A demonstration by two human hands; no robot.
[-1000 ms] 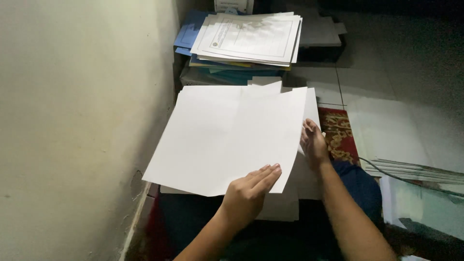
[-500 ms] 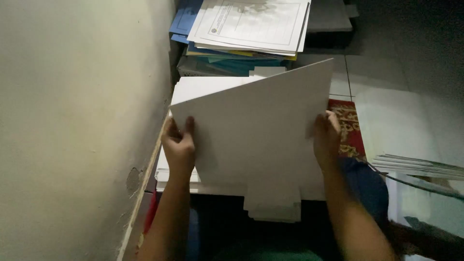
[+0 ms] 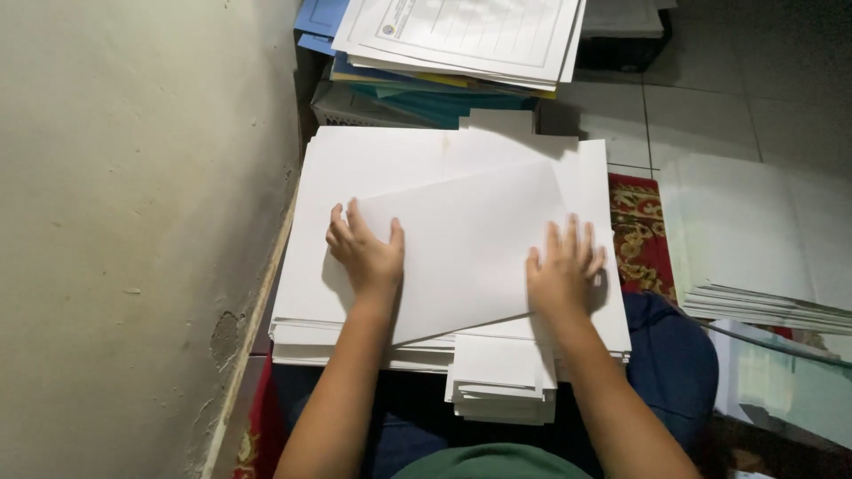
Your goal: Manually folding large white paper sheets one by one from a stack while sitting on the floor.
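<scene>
A folded white sheet of paper [image 3: 470, 239] lies tilted on top of a thick pile of white sheets [image 3: 355, 168] that rests over my lap. My left hand [image 3: 366, 253] presses flat on the folded sheet's left edge, fingers spread. At the sheet's right side, my right hand [image 3: 564, 270] lies flat, palm down. A smaller stack of folded white papers [image 3: 501, 377] sits at the pile's near edge, between my forearms.
A cream wall [image 3: 133, 222] runs close along the left. Behind the pile are printed sheets [image 3: 461, 31] on blue and teal folders. Another white paper stack [image 3: 754, 239] lies on the tiled floor at right, beside a patterned red rug [image 3: 639, 235].
The sheet, held up and being folded before, now lies flat on the pile. Both hands have come down and press on it.
</scene>
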